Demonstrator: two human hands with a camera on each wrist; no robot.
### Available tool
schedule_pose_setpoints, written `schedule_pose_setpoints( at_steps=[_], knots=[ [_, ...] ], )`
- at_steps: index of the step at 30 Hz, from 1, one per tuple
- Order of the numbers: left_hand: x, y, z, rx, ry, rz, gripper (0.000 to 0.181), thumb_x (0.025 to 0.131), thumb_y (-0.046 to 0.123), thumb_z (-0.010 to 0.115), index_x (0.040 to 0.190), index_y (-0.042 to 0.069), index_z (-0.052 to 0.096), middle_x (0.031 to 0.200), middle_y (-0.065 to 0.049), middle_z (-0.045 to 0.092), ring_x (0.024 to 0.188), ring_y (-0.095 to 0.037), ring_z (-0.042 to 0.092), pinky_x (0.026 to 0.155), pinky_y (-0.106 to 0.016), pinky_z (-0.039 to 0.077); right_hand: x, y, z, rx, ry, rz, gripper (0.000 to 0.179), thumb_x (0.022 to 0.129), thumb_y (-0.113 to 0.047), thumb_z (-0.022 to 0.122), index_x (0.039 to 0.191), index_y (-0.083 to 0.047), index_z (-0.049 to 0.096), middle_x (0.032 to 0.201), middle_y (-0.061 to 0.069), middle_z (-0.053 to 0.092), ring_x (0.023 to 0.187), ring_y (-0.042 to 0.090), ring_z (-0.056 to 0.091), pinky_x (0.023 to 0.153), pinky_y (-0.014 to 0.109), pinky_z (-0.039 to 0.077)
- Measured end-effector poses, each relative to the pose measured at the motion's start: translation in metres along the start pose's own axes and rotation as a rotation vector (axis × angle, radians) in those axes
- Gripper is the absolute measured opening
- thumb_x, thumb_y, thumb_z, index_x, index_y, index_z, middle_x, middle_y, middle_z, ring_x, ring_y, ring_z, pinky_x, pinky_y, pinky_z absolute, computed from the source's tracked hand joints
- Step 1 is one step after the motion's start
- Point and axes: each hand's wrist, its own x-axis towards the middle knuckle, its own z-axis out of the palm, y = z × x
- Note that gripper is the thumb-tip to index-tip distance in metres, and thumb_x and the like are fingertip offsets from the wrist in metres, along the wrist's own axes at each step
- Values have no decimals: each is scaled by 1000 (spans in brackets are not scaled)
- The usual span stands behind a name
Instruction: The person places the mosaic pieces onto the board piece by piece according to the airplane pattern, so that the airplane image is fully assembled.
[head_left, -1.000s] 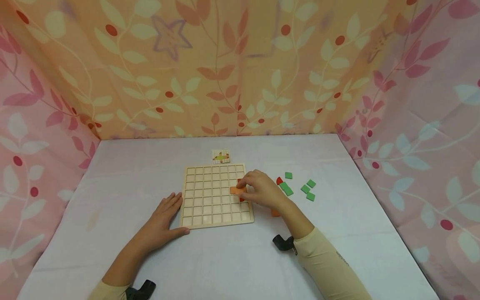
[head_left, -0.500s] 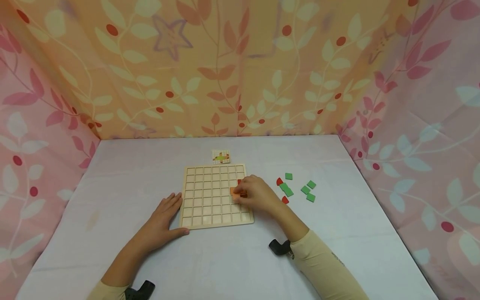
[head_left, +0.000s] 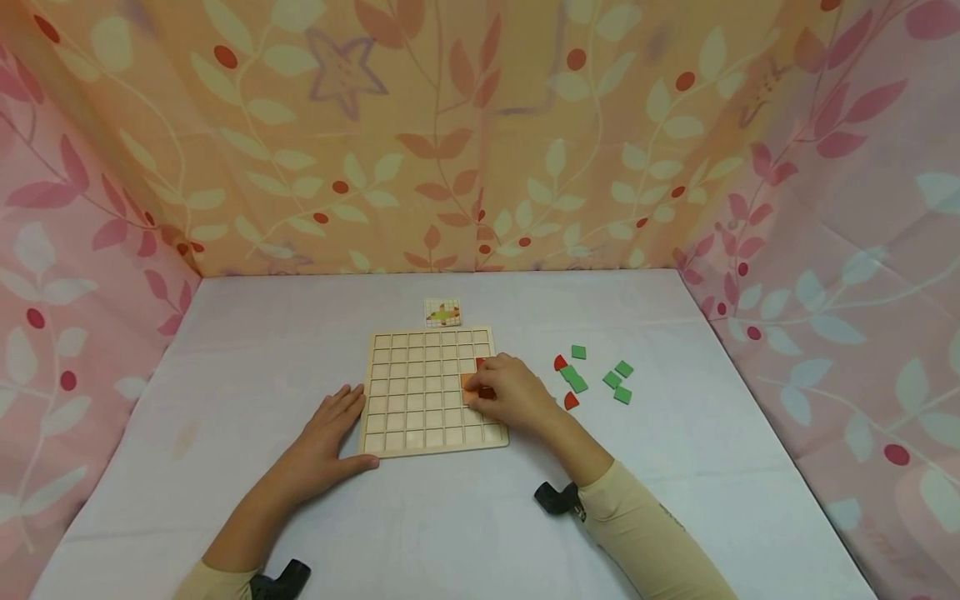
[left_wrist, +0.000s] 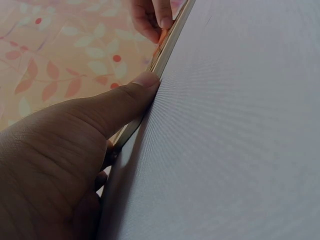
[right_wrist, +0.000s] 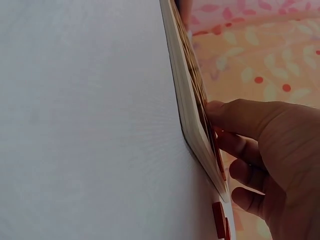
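Note:
A square wooden grid board (head_left: 416, 392) lies flat on the table. My left hand (head_left: 322, 446) rests at its left side, fingers extended along the edge and thumb touching the near left corner; the left wrist view shows the thumb (left_wrist: 122, 102) against the rim. Over the board's right side, my right hand (head_left: 513, 392) pinches at an orange tile (head_left: 467, 387) with thumb and fingertips. A red piece (head_left: 481, 363) shows just beyond those fingers, and the hand hides nearby cells. In the right wrist view, the thumb (right_wrist: 240, 115) and fingers reach over the board's edge.
Several green square tiles (head_left: 622, 396) lie right of the board, with two red rounded pieces (head_left: 572, 401) nearer to it. A small patterned card (head_left: 442, 312) sits beyond the board's far edge. Patterned cloth (head_left: 480, 133) encloses the table's back and sides.
My right hand has shifted slightly nearer and left, its fingertips drawing together over the orange tile. A red rounded piece has come into view beside the wrist. The left hand stays put.

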Motion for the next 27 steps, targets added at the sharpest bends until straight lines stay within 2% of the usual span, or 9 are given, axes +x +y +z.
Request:
schedule_pose_setpoints(
  at_steps=[7, 20, 27],
  knots=[
    [0, 0, 0, -1, -4, -8, 113, 78, 56, 84, 161, 3, 29, 170, -10, 22, 159, -33, 11, 131, -40, 3, 0, 0, 1, 8, -17, -5, 17, 90, -32, 79, 105, -23, 80, 98, -10, 65, 91, 11, 54, 80, 28, 48],
    [0, -2, 1, -5, -11, -5, 114, 78, 63, 80, 161, 3, 29, 171, -9, 22, 159, -33, 10, 131, -42, 3, -2, -2, 2, 14, -16, 8, 20, 90, -32, 80, 107, -22, 80, 100, -8, 67, 93, 12, 56, 83, 31, 49],
    [0, 0, -1, -3, -13, -7, 114, 79, 62, 80, 161, 2, 29, 171, -9, 21, 159, -32, 10, 131, -43, 4, -3, -5, 0, 11, -4, 12, 20, 90, -31, 80, 107, -20, 80, 101, -7, 67, 92, 13, 55, 79, 30, 47]
  ],
)
